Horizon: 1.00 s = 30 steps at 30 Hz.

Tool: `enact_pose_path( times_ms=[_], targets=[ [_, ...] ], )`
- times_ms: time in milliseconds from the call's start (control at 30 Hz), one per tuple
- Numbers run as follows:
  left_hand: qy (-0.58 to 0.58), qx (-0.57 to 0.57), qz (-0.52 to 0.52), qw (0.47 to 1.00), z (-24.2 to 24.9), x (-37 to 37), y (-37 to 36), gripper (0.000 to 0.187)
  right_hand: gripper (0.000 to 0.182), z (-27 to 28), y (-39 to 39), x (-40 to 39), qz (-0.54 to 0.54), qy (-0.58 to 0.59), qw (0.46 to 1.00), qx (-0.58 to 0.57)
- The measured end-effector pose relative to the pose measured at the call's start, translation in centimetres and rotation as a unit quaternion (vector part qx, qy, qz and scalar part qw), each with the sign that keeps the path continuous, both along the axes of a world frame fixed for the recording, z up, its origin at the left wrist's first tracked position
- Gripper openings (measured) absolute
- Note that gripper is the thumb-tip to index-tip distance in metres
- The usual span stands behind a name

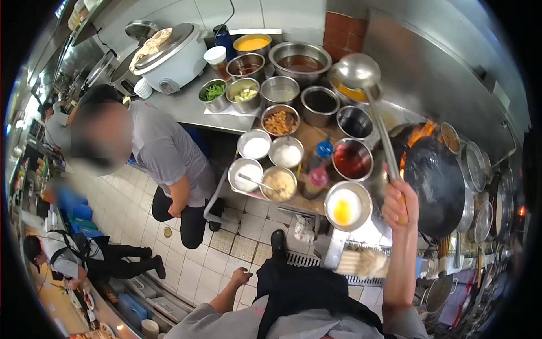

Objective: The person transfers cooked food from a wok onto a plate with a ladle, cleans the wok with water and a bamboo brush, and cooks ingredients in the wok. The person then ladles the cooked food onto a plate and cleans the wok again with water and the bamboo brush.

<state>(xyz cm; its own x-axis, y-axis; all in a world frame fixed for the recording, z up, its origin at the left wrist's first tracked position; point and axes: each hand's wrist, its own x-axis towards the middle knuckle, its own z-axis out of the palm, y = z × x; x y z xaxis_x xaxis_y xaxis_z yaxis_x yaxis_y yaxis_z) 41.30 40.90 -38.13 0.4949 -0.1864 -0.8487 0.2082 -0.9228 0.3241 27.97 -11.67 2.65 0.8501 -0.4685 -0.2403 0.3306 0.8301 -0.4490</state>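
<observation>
My right hand point(401, 204) is wrapped around the wooden handle of a long metal ladle point(385, 133). The ladle's round head is raised over a pot of yellow liquid point(357, 97) at the back. Just left of this hand stands a metal bowl point(348, 210) holding something white with a yellow patch. A dark wok point(435, 186) sits tilted to the right of the hand, with flames point(422, 133) at its far edge. Low by my body, my left hand point(241, 276) hangs with its fingers curled, and I see nothing in it.
Metal containers of seasonings, including fried pieces point(280, 121), dark liquid point(320, 101) and red liquid point(352, 159), crowd the counter beside squeeze bottles point(322, 152). A rice cooker point(169, 59) stands further back. One co-worker point(169, 141) is close on the left; another person point(84, 254) is behind. Strainers point(474, 164) hang right.
</observation>
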Motion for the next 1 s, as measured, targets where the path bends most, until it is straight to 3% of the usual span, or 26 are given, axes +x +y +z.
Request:
enact_pose_path(
  times_ms=[33, 133, 267, 367, 433, 467, 567, 700, 800, 900, 1000],
  targets=[
    [0.002, -0.008, 0.008, 1.000, -0.7, 1.4, 0.6, 0.057, 0.042, 0.5, -0.4, 3.7, 0.037, -0.032, 0.998, 0.035],
    [-0.010, -0.042, 0.018, 0.999, -5.3, 4.2, 3.2, 0.054, 0.037, 0.3, -1.9, 14.7, 0.114, -0.010, 0.993, -0.015],
    [0.054, -0.054, 0.167, 0.983, -1.0, 6.6, 1.2, 0.047, 0.021, 0.8, -3.2, 26.5, 0.178, 0.082, 0.971, -0.137],
    [0.079, -0.066, 0.218, 0.971, -2.8, 6.2, 2.2, 0.048, 0.015, 2.4, -3.0, 32.7, 0.203, 0.205, 0.919, -0.268],
    [0.096, -0.058, 0.236, 0.965, -1.4, 6.0, 2.0, 0.048, 0.014, 3.7, -2.8, 35.3, 0.212, 0.272, 0.873, -0.345],
    [0.108, -0.059, 0.239, 0.963, -1.4, 5.9, 2.4, 0.048, 0.016, 3.5, -3.5, 36.5, 0.247, 0.274, 0.857, -0.359],
    [0.114, -0.037, 0.244, 0.962, -2.6, 5.2, 3.5, 0.048, 0.049, 3.8, -3.9, 38.3, 0.257, 0.311, 0.826, -0.394],
    [0.133, -0.034, 0.253, 0.958, -2.4, 5.8, 4.0, 0.049, 0.014, 3.6, -4.0, 39.8, 0.263, 0.324, 0.807, -0.418],
    [0.119, -0.047, 0.261, 0.957, -3.0, 6.7, 4.0, 0.048, 0.011, 3.3, -4.6, 41.0, 0.272, 0.324, 0.807, -0.412],
    [0.116, -0.060, 0.274, 0.953, -1.8, 8.3, 3.1, 0.049, 0.013, 3.8, -4.7, 42.0, 0.268, 0.346, 0.844, -0.311],
    [0.114, -0.070, 0.291, 0.947, -1.4, 8.9, 2.5, 0.050, 0.011, 3.9, -4.9, 42.4, 0.278, 0.267, 0.918, -0.096]
  ],
)
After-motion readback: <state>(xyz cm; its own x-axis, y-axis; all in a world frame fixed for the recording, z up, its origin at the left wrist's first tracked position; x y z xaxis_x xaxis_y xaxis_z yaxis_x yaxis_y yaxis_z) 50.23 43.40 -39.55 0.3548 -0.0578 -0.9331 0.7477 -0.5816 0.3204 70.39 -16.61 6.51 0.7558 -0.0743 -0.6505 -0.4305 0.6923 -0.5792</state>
